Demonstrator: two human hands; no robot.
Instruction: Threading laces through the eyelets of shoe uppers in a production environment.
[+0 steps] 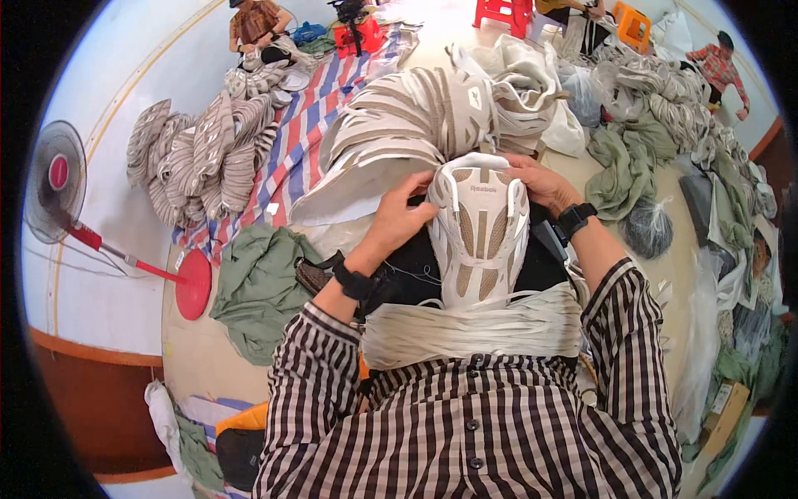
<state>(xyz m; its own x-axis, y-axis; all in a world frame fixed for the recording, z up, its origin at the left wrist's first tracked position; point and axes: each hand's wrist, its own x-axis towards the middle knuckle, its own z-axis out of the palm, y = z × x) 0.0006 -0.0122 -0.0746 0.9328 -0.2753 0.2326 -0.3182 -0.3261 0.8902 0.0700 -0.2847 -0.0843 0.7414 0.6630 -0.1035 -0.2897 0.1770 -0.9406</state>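
A white and beige shoe upper (483,241) with mesh panels rests on my lap, its toe end toward me and its collar away. My left hand (401,218) pinches the left edge near the collar, thumb against the side. Fingers of my right hand (539,181) are curled over the collar's right edge, with some fingertips hidden behind it. Across my lap, just below the upper, lies a thick bundle of off-white shoelaces (474,333). Beyond my hands a long nested stack of similar uppers (407,116) curves over the floor.
More stacked uppers (204,158) lie at left on a striped tarp (312,125). A red-based fan (193,284) and green cloth (264,283) are on my left. At right are green cloth (623,166) and a bagged dark bundle (647,229). Other people (259,25) sit farther off.
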